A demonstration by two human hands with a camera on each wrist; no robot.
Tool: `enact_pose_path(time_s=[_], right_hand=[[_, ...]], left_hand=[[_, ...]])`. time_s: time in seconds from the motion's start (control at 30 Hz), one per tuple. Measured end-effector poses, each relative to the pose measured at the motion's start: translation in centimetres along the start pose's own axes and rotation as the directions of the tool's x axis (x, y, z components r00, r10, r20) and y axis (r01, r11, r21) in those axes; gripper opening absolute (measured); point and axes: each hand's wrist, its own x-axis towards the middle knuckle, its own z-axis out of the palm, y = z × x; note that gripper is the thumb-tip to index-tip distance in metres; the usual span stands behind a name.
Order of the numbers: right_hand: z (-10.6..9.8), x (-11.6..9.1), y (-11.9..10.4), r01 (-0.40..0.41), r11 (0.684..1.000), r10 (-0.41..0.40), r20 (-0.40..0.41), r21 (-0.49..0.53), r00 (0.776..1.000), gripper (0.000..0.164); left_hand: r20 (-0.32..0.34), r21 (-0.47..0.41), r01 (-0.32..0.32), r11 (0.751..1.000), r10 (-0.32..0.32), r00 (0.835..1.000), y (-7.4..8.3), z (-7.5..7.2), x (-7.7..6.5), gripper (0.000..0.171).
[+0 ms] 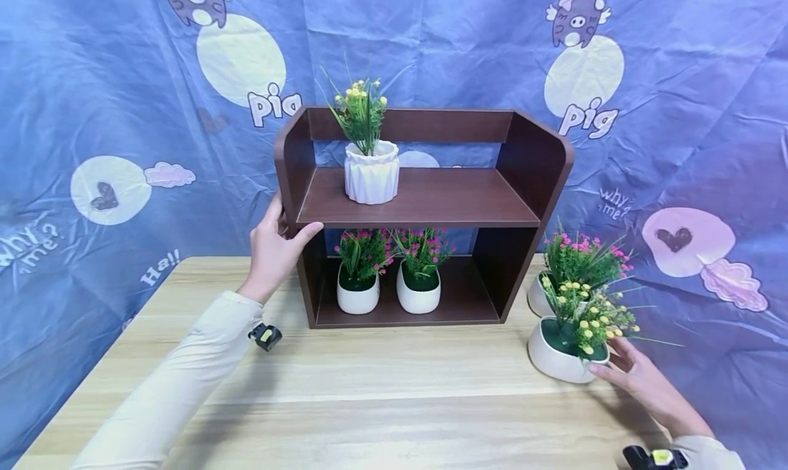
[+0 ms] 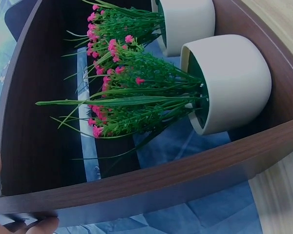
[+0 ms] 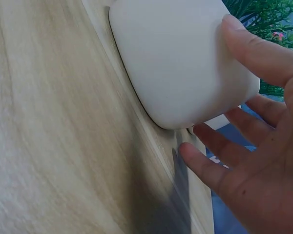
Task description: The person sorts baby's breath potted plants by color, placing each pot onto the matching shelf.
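Note:
My left hand (image 1: 273, 247) grips the left side panel of a dark brown two-tier shelf (image 1: 425, 213), thumb on the front edge of the middle board, fingers round the outside. In the left wrist view, fingertips (image 2: 44, 225) show at the panel's outer face. On the right, my right hand (image 1: 637, 381) holds a white pot with yellow flowers (image 1: 563, 360) by its right end. The right wrist view has the thumb (image 3: 254, 51) on the pot's wall near the rim and the other fingers round its end. That pot stands on the table, in front of a pink-flowered pot (image 1: 538, 295).
A white ribbed pot with yellow flowers (image 1: 372, 176) stands on the upper tier, left of centre. Two white pots with pink flowers, a left one (image 1: 358, 299) and a right one (image 1: 418, 297), share the lower tier. Behind the wooden table (image 1: 394, 401) hangs a blue printed cloth (image 1: 418, 39).

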Motion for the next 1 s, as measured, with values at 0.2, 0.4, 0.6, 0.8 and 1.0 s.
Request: enact_pose_path(time_s=[0.2, 0.4, 0.6, 0.8, 1.0], right_hand=[[0.1, 0.0, 0.0, 0.005, 1.000, -0.005, -0.009, -0.015, 1.000, 0.081], [0.1, 0.0, -0.2, -0.009, 1.000, 0.009, -0.012, -0.018, 1.000, 0.080], [0.2, -0.1, -0.3, -0.033, 0.999, 0.033, -0.019, 0.005, 0.999, 0.084], [0.6, -0.3, -0.9, -0.005, 1.000, 0.005, -0.040, -0.009, 0.999, 0.081], [0.6, -0.4, -2.4, 0.040, 0.998, -0.042, -0.038, -0.042, 0.998, 0.081]], left_hand=[[0.004, -0.012, 0.012, 1.000, -0.012, 1.000, 0.0, 0.0, 0.0, 0.080], [0.009, -0.027, 0.013, 1.000, -0.013, 1.000, 0.0, 0.0, 0.0, 0.079], [0.019, -0.043, 0.019, 0.999, -0.018, 1.000, -0.2, 0.0, 0.0, 0.080], [0.015, -0.037, 0.016, 0.999, -0.016, 1.000, -0.2, 0.0, 0.0, 0.080], [0.005, -0.012, 0.010, 1.000, -0.010, 1.000, -0.3, 0.0, 0.0, 0.079]])
